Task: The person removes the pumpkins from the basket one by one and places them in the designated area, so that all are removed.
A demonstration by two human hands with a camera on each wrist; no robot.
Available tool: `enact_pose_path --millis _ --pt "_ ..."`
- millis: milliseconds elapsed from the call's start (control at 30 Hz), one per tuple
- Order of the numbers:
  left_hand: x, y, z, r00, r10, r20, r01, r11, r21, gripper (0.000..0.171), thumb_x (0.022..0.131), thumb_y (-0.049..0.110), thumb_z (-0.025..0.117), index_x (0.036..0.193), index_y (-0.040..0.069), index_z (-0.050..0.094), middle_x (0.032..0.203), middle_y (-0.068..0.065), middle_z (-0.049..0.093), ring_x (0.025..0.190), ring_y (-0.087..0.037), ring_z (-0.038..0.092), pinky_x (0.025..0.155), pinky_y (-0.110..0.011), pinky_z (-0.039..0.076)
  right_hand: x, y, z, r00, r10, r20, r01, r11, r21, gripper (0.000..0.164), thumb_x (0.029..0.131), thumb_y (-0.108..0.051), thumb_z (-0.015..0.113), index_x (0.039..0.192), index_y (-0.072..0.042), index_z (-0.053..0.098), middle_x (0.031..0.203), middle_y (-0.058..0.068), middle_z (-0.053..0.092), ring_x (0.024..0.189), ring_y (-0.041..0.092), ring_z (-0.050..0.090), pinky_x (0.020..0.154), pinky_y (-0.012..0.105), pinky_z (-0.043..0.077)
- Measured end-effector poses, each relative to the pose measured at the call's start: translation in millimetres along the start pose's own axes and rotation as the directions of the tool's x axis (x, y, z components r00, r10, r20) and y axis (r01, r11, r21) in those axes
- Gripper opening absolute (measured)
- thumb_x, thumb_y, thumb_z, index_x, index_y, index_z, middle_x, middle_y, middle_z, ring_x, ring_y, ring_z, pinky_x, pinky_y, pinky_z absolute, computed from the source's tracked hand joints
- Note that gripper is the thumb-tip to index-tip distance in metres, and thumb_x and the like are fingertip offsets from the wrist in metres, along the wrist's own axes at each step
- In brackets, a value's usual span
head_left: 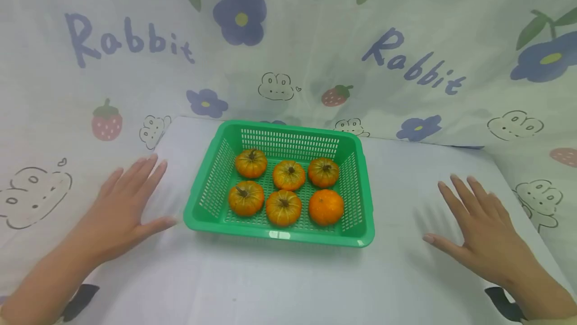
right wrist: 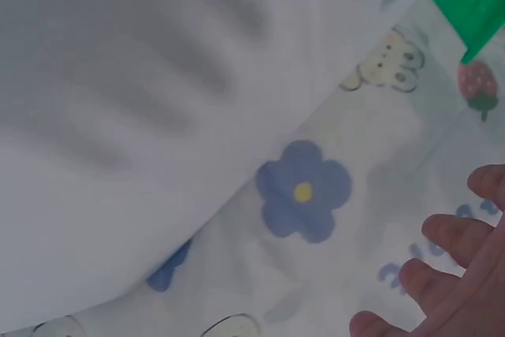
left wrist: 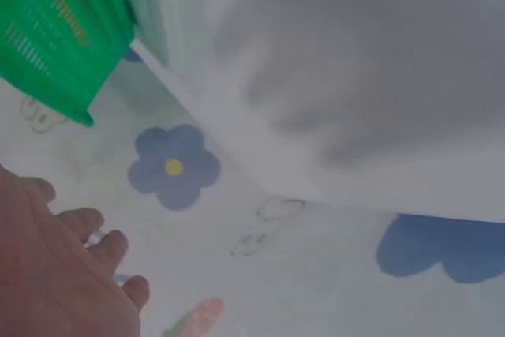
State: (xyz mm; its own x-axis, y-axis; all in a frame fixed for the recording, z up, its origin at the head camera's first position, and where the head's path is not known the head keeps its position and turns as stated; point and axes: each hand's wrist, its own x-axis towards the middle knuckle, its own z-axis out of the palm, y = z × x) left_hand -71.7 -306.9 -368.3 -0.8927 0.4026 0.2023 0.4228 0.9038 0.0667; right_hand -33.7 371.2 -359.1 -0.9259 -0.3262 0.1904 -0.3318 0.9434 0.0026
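Note:
A green plastic basket (head_left: 279, 235) with slotted walls stands mid-table in the head view. Inside it lie several small orange pumpkins (head_left: 288, 175), most with brown stems. The front right pumpkin (head_left: 326, 207) is a deeper orange and shows no clear stem. To the left of the basket, my left hand (head_left: 122, 210) hovers with fingers spread, its thumb pointing at the basket's corner without gripping it. My right hand (head_left: 487, 230) is held over the table farther off to the right, fingers extended and holding nothing. Both wrist views catch only a corner of the basket (left wrist: 71, 45).
A white tabletop (head_left: 279, 285) lies under the basket and hands. Behind and at the sides hangs a pale cloth (head_left: 306, 39) printed with flowers, rabbits and strawberries. Dark straps (head_left: 81, 301) show below the wrists.

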Motion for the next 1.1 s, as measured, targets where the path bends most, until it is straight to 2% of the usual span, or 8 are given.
enact_pose_path --millis 233,333,433,600,667,767,900,1100 --pt "18.4 15.9 -3.8 0.999 0.052 0.011 -0.052 0.999 -0.011 0.115 0.087 0.064 0.074 0.169 0.015 0.008 0.174 -0.014 0.011 0.16 -0.035 0.007 0.126 -0.049 -0.006 23 -23 -8 0.993 -0.116 -0.024 0.116 0.993 0.017 0.114 0.082 -0.063 0.079 0.167 -0.014 0.022 0.17 0.019 0.022 0.158 0.04 0.009 0.127 0.049 -0.004" --pt "27.2 21.8 -3.7 0.997 0.065 0.028 -0.065 0.998 -0.029 0.115 0.088 0.065 0.073 0.169 0.014 0.007 0.174 -0.013 0.011 0.159 -0.035 0.01 0.127 -0.048 -0.002 35 -33 -10 0.99 -0.137 -0.015 0.137 0.991 0.009 0.114 0.082 -0.065 0.079 0.167 -0.015 0.022 0.17 0.018 0.024 0.158 0.039 0.012 0.127 0.05 0.002" --pt "36.9 27.6 -2.6 0.998 0.055 0.042 -0.053 0.997 -0.05 0.114 0.091 0.066 0.07 0.169 0.013 0.005 0.174 -0.012 0.01 0.158 -0.036 0.014 0.127 -0.051 0.008 47 -45 -13 0.988 -0.154 0.004 0.153 0.988 0.015 0.114 0.082 -0.065 0.08 0.167 -0.017 0.022 0.169 0.016 0.025 0.157 0.038 0.015 0.127 0.053 0.01" --pt "55.1 36.3 -2.8 0.998 0.034 0.053 -0.03 0.997 -0.075 0.112 0.095 0.066 0.065 0.167 0.006 0.004 0.173 -0.017 0.014 0.154 -0.042 0.024 0.121 -0.059 0.025 66 -64 -15 0.976 -0.217 0.024 0.216 0.976 0.033 0.111 0.085 -0.069 0.075 0.168 -0.018 0.022 0.17 0.014 0.026 0.157 0.037 0.017 0.123 0.056 0.023" --pt "62.2 40.9 -4.1 0.997 0.01 0.072 -0.005 0.997 -0.077 0.111 0.097 0.067 0.062 0.166 0.002 0.005 0.171 -0.021 0.016 0.153 -0.046 0.026 0.12 -0.061 0.028 74 -70 -13 0.967 -0.252 0.032 0.251 0.967 0.043 0.11 0.086 -0.071 0.073 0.168 -0.017 0.022 0.17 0.013 0.025 0.157 0.037 0.018 0.121 0.059 0.028" --pt "72.0 48.5 -4.5 0.992 -0.065 0.108 0.075 0.993 -0.092 0.106 0.101 0.063 0.058 0.165 -0.002 0.003 0.169 -0.027 0.017 0.147 -0.052 0.032 0.115 -0.065 0.032 87 -79 -10 0.953 -0.301 0.034 0.299 0.952 0.064 0.109 0.086 -0.073 0.071 0.166 -0.015 0.026 0.17 0.013 0.026 0.157 0.038 0.019 0.115 0.062 0.036" --pt "83.7 58.3 -2.1 0.973 -0.174 0.154 0.19 0.977 -0.096 0.093 0.107 0.049 0.055 0.163 -0.007 0.007 0.164 -0.033 0.025 0.138 -0.057 0.042 0.106 -0.068 0.041 101 -90 -5 0.935 -0.351 0.043 0.346 0.934 0.092 0.106 0.087 -0.074 0.07 0.164 -0.012 0.032 0.168 0.015 0.029 0.156 0.038 0.021 0.115 0.061 0.036" --pt "99.5 71.8 2.7 0.955 -0.238 0.177 0.258 0.961 -0.101 0.072 0.111 0.032 0.045 0.159 -0.013 0.017 0.148 -0.038 0.044 0.12 -0.055 0.058 0.091 -0.065 0.053 119 -107 5 0.903 -0.421 0.084 0.403 0.899 0.172 0.105 0.088 -0.075 0.067 0.163 -0.01 0.034 0.167 0.016 0.032 0.154 0.037 0.027 0.116 0.057 0.037"
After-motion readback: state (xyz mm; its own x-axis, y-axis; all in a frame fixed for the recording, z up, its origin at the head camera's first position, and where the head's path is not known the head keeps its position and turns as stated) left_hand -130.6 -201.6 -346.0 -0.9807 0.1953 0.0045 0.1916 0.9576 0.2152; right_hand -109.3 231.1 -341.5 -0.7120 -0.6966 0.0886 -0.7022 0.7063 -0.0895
